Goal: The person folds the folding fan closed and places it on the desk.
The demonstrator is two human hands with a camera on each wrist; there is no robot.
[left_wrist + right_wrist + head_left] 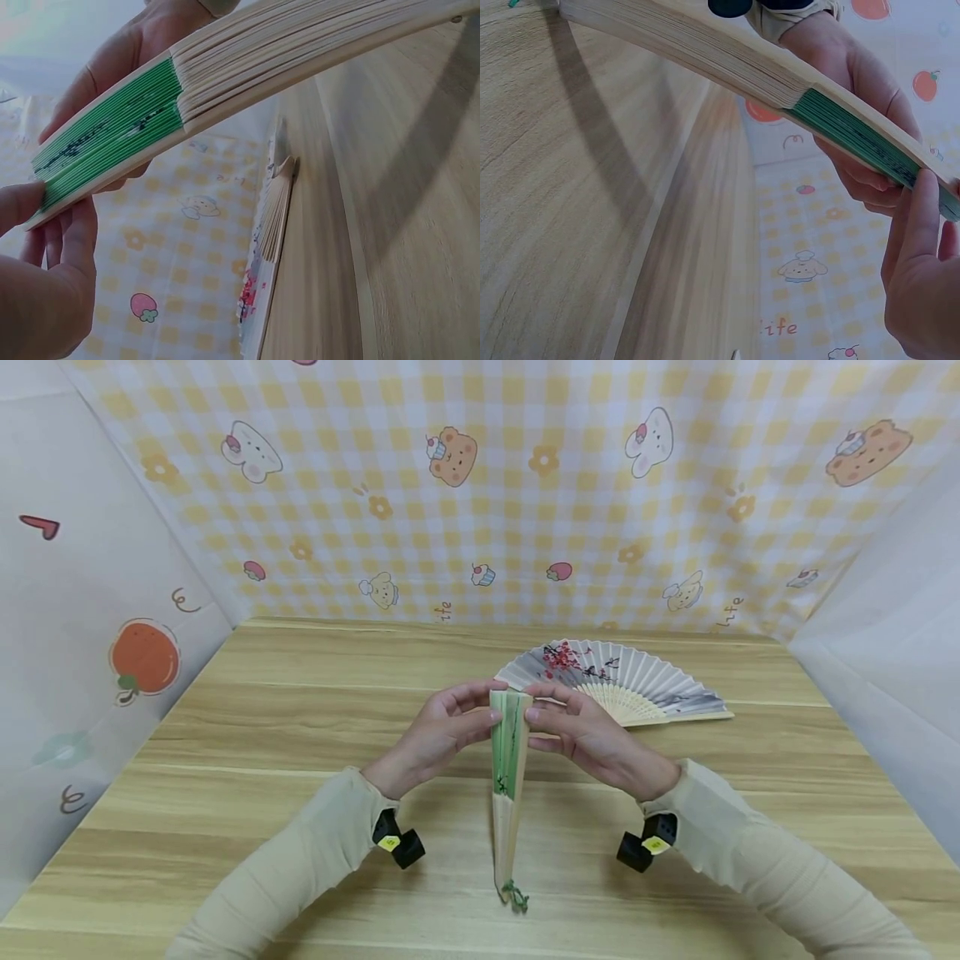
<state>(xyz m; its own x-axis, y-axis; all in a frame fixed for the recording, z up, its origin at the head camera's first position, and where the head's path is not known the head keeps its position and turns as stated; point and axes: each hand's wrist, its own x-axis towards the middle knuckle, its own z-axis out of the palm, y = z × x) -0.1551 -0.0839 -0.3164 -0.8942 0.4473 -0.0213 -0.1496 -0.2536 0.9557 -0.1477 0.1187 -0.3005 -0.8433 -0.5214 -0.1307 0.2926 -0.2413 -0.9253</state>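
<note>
A folding hand fan (513, 752) with green leaf and pale wooden ribs is nearly folded, tilted over the table. Its green end points away from me, and a green cord (516, 895) hangs at the narrow near end. My left hand (442, 731) pinches the left edge of the green end between thumb and fingers. At the opposite edge, my right hand (588, 739) pinches the same end. Both wrist views show the stacked pleats of the green leaf (112, 142) between the two hands. Just beyond my right hand, a grey-white fan (637, 672) with red blossoms lies spread open.
The wood-grain table (225, 760) has a yellow checked cloth (495, 527) with cartoon prints hanging behind it. White cloth walls (82, 610) close in the left and right sides.
</note>
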